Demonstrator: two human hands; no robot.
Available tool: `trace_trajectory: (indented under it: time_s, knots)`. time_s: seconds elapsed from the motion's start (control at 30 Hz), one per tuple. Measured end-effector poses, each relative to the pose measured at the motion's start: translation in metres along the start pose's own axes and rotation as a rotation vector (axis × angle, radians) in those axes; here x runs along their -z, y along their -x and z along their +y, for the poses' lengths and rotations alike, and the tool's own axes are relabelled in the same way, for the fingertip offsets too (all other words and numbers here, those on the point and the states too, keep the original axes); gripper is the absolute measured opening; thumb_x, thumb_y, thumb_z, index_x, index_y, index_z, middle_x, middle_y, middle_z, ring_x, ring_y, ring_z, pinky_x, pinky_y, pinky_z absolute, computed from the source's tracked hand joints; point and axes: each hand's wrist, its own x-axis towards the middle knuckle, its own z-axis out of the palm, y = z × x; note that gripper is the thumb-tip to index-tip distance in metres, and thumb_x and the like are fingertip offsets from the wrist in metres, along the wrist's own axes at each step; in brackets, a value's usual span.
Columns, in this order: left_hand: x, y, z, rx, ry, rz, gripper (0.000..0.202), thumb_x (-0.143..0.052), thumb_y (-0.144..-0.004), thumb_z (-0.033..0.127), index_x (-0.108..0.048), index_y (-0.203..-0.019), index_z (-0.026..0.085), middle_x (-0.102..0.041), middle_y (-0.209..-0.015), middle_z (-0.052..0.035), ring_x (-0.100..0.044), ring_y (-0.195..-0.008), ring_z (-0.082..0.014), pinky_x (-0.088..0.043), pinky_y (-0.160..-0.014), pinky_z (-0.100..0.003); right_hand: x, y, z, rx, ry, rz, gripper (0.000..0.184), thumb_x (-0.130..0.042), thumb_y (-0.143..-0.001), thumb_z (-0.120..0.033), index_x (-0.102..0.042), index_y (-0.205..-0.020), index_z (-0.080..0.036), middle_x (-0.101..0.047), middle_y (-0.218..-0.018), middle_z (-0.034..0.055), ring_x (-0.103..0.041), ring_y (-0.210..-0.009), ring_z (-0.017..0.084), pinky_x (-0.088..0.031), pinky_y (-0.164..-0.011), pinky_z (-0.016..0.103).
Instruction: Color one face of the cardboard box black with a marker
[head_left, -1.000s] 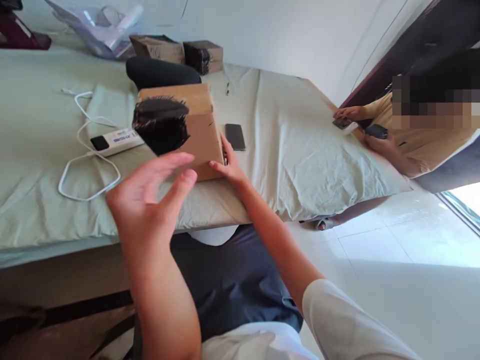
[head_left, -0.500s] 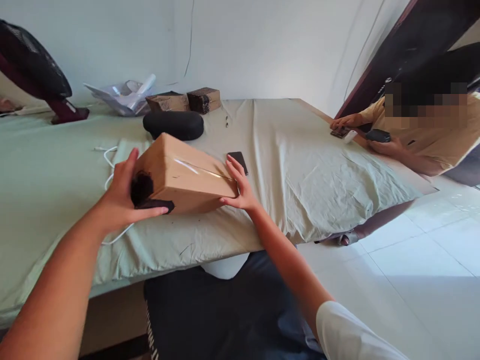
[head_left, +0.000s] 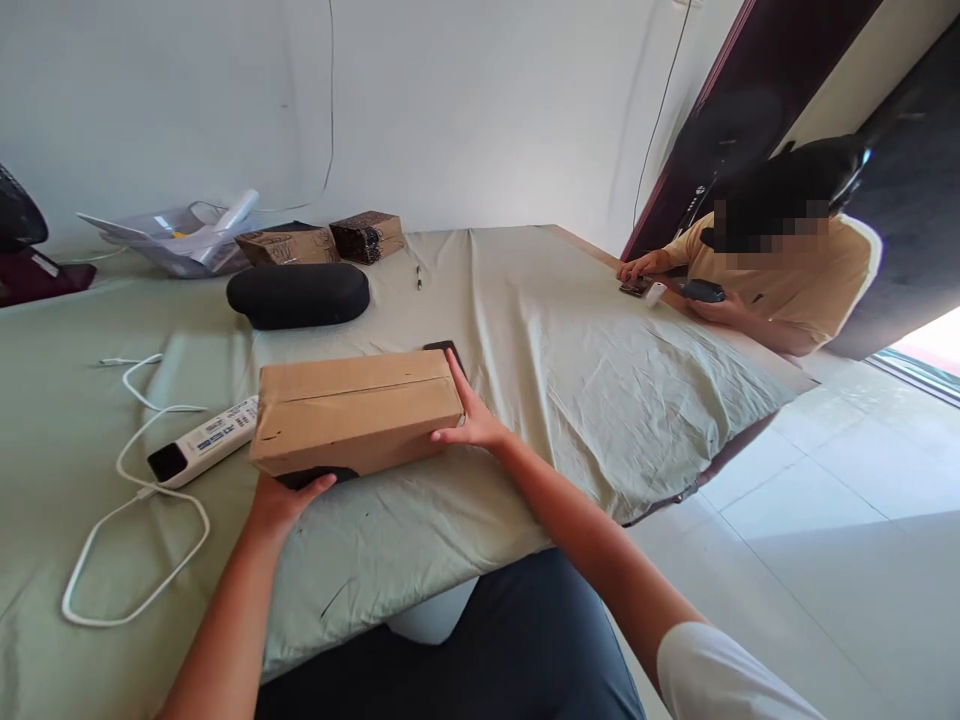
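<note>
A long brown cardboard box (head_left: 356, 410) lies flat on the green-sheeted table (head_left: 615, 390) in front of me. My left hand (head_left: 283, 500) grips its near left corner, thumb on a black patch at the box's lower edge. My right hand (head_left: 472, 420) presses against the box's right end, fingers spread along the side. A dark phone (head_left: 444, 349) peeks out just behind the box.
A white power bank (head_left: 202, 442) with a looping white cable (head_left: 135, 540) lies left of the box. A black pouch (head_left: 298, 294), two small cardboard boxes (head_left: 322, 240) and a plastic bag (head_left: 169, 235) sit farther back. Another person (head_left: 772, 270) sits at the right edge, holding devices.
The box has gone from tilted up on its edge to lying flat and level. My left hand slid from its left end to the near corner. The view rose.
</note>
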Motion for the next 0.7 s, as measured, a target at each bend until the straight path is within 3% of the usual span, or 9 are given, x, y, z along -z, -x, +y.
trace_trajectory:
  time_s: [0.13,0.27,0.43,0.57,0.7]
  knots:
    - [0.01,-0.001,-0.006,0.105,0.114,0.129,0.084,-0.103,-0.035,0.057,-0.07,-0.108,0.029,-0.077,-0.113,-0.0046,-0.067,-0.125,-0.0394,-0.046,-0.125,-0.064,-0.006,-0.002,0.009,0.005,-0.036,-0.084,0.159,-0.092,-0.069,-0.076,0.021,-0.174,-0.039,0.007,-0.186,0.0113,-0.016,-0.17,0.043,-0.045,-0.125,0.062]
    - [0.006,-0.004,0.003,0.191,0.293,0.171,0.096,-0.103,-0.031,0.059,-0.072,-0.118,0.034,-0.074,-0.129,-0.0034,-0.055,-0.145,-0.0393,-0.035,-0.133,-0.062,-0.013,-0.003,0.019,0.016,-0.041,-0.125,0.156,-0.093,-0.073,-0.07,0.025,-0.172,-0.043,0.007,-0.186,0.0143,-0.027,-0.166,0.044,-0.059,-0.112,0.059]
    - [0.003,0.001,0.02,0.245,0.301,0.118,0.104,-0.102,-0.032,0.06,-0.069,-0.127,0.036,-0.073,-0.134,-0.0041,-0.054,-0.146,-0.0391,-0.033,-0.133,-0.062,-0.018,-0.001,0.027,0.022,-0.001,-0.16,0.146,-0.091,-0.079,-0.062,0.016,-0.175,-0.038,-0.012,-0.183,0.0196,-0.038,-0.161,0.043,-0.052,-0.117,0.063]
    - [0.003,0.004,0.025,0.248,0.217,0.104,0.097,-0.099,-0.033,0.064,-0.071,-0.122,0.035,-0.074,-0.13,-0.0038,-0.057,-0.142,-0.0417,-0.027,-0.136,-0.064,-0.016,0.001,0.028,-0.02,0.022,-0.148,0.146,-0.091,-0.078,-0.058,0.014,-0.176,-0.035,-0.012,-0.183,0.0232,-0.053,-0.149,0.041,-0.051,-0.117,0.063]
    - [0.004,0.004,0.022,0.236,0.193,0.07,0.087,-0.099,-0.036,0.062,-0.072,-0.114,0.034,-0.075,-0.127,-0.0052,-0.056,-0.143,-0.0445,-0.032,-0.133,-0.067,-0.012,0.002,0.023,-0.024,0.043,-0.134,0.15,-0.093,-0.073,-0.058,0.012,-0.177,-0.032,-0.015,-0.183,0.0228,-0.06,-0.139,0.041,-0.05,-0.116,0.062]
